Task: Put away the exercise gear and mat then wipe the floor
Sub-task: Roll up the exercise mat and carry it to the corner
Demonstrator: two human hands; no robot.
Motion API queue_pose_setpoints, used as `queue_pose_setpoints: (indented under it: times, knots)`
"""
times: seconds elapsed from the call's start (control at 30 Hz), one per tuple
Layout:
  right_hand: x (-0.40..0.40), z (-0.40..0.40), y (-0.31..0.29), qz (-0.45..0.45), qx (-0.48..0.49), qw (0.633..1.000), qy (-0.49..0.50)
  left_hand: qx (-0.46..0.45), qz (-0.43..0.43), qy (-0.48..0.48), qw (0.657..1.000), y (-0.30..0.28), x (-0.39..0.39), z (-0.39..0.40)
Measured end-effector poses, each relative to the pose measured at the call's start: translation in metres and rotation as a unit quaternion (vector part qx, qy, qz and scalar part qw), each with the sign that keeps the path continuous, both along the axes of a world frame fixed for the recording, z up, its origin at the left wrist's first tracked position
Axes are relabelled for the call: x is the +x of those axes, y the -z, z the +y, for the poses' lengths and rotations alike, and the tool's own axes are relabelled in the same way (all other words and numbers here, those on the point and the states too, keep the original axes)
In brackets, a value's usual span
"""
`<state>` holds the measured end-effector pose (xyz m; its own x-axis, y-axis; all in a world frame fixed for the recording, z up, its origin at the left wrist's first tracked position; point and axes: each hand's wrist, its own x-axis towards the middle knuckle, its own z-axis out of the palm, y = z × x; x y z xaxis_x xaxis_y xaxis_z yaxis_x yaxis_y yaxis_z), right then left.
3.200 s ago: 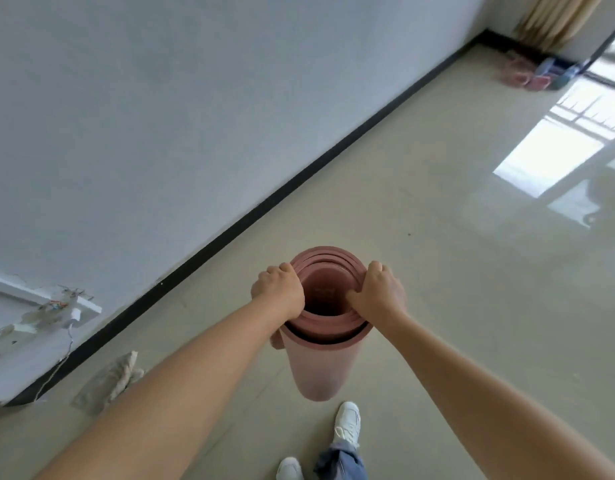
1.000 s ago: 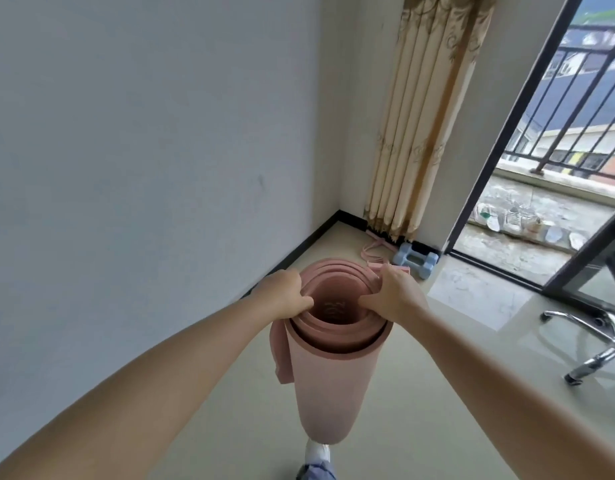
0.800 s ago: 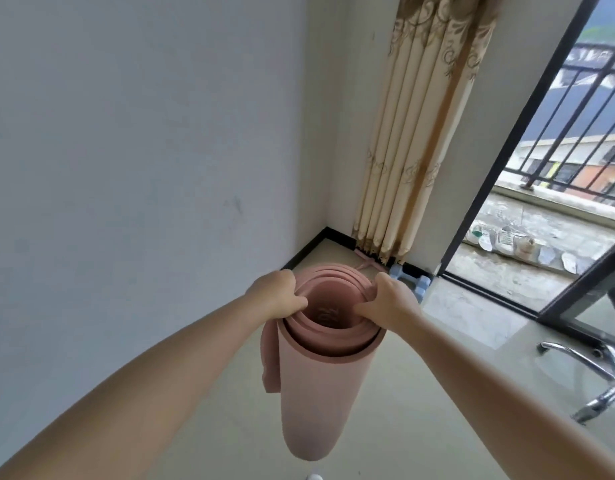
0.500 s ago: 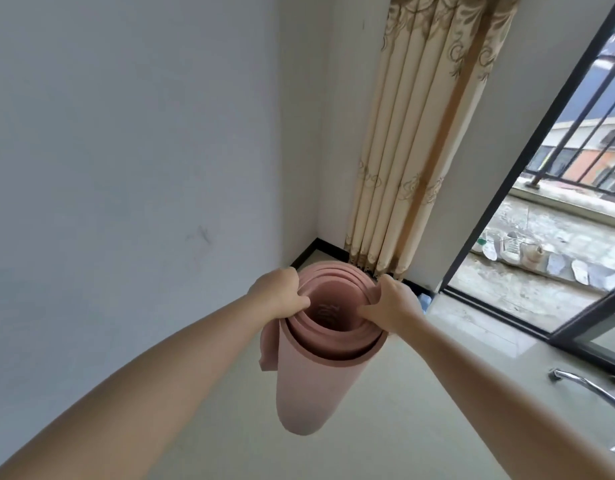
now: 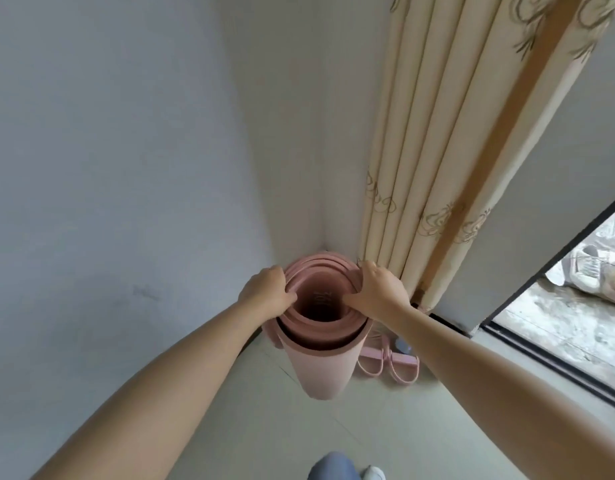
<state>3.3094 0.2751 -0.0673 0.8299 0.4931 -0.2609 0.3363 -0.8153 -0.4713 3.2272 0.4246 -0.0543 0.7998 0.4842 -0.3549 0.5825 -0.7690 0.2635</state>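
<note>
The rolled pink yoga mat [image 5: 322, 355] hangs upright in the room corner, its lower end close above or just at the floor [image 5: 285, 441]; I cannot tell if it touches. The left hand [image 5: 266, 294] grips the top rim at 9 o'clock and the right hand [image 5: 377, 292] at 3 o'clock, each pinching the layers, thumbs inside the roll and fingers curled outside. A pink resistance pedal puller [image 5: 391, 363] lies on the floor at the mat's 4 o'clock, below the curtain [image 5: 448, 140]. To finish well, lower it straight down, keep the spiral pinched so it stays tight, then lean it into the corner, clear of the puller.
</note>
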Motion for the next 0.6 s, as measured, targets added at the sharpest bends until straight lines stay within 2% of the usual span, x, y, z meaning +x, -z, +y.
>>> queue_pose_setpoints:
  times: [0.33, 0.6]
  knots:
    - [0.189, 0.072, 0.050, 0.034, -0.028, 0.999, -0.024, -0.012, 0.032, -0.037, 0.999, 0.059, 0.182, 0.065]
    - [0.307, 0.148, 0.135, 0.086, -0.084, 0.992, -0.028, -0.057, 0.087, -0.065, 0.992, 0.149, 0.300, 0.131]
